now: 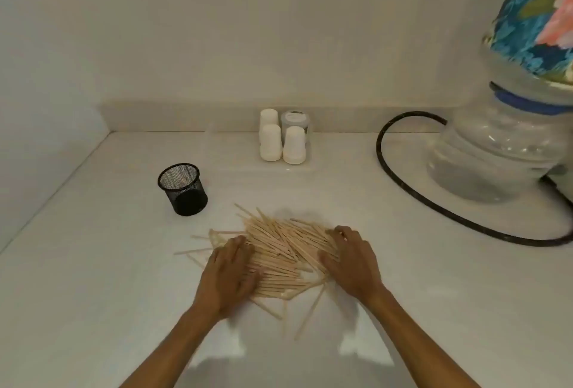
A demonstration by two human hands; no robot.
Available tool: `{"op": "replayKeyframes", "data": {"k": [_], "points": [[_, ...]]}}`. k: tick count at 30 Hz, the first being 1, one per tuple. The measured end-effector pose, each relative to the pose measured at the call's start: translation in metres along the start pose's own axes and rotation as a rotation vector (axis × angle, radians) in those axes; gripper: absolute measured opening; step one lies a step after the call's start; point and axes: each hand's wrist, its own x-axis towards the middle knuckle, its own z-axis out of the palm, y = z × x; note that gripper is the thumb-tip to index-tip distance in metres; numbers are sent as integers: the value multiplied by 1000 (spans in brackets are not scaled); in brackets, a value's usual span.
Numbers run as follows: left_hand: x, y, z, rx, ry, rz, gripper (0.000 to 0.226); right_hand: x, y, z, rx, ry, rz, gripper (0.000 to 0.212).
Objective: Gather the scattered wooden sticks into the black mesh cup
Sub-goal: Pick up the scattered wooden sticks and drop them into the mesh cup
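Note:
A loose heap of pale wooden sticks (283, 251) lies on the white counter (108, 263), with a few strays poking out to the left and toward me. My left hand (231, 273) rests flat on the heap's left side, fingers straight. On the heap's right side my right hand (350, 259) presses with its fingers slightly bent over the sticks. The black mesh cup (183, 189) stands upright to the far left of the heap, apart from both hands; it looks empty.
Three white upturned cups (283, 142) and a small lidded jar (295, 121) stand at the back wall. A large clear water bottle (496, 152) with a floral cloth cover (539, 15) sits at the right. A black hose (403, 177) loops across the counter beside it.

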Motion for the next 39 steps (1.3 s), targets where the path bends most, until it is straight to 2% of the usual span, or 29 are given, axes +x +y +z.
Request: {"op": "replayKeyframes", "data": {"k": [3, 7, 9, 12, 15, 17, 21, 24, 28, 31, 33, 35, 39], "points": [[4, 2, 2, 44, 49, 89, 84, 13, -11, 1, -13, 9, -41, 56], [8, -2, 9, 101, 9, 268, 84, 29, -24, 5, -89, -78, -55, 82], [9, -5, 12, 87, -29, 300, 83, 33, -26, 7, -140, -113, -79, 89], [11, -7, 15, 86, 6, 343, 71, 38, -28, 12, -158, -130, -155, 74], [14, -4, 18, 151, 113, 409, 58, 41, -31, 16, -150, -122, -223, 54], [18, -1, 21, 169, 175, 418, 54, 42, -32, 16, -155, -105, -221, 54], [21, 1, 21, 291, 131, 374, 64, 43, -37, 19, -243, -101, -153, 68], [25, 5, 23, 289, 152, 391, 54, 42, -42, 23, -243, -111, -199, 55], [32, 13, 24, 185, 225, 445, 35, 41, -47, 25, -141, -92, -249, 37], [37, 14, 24, 132, 293, 474, 15, 43, -46, 24, -22, -69, -231, 31], [38, 14, 24, 69, 284, 430, 31, 44, -44, 21, 85, -43, -204, 30], [39, 14, 19, 44, 288, 388, 37, 44, -43, 17, 232, -12, -165, 25], [43, 13, 4, 13, 325, 367, 24, 50, -42, 7, 658, 44, -30, 20]]}}
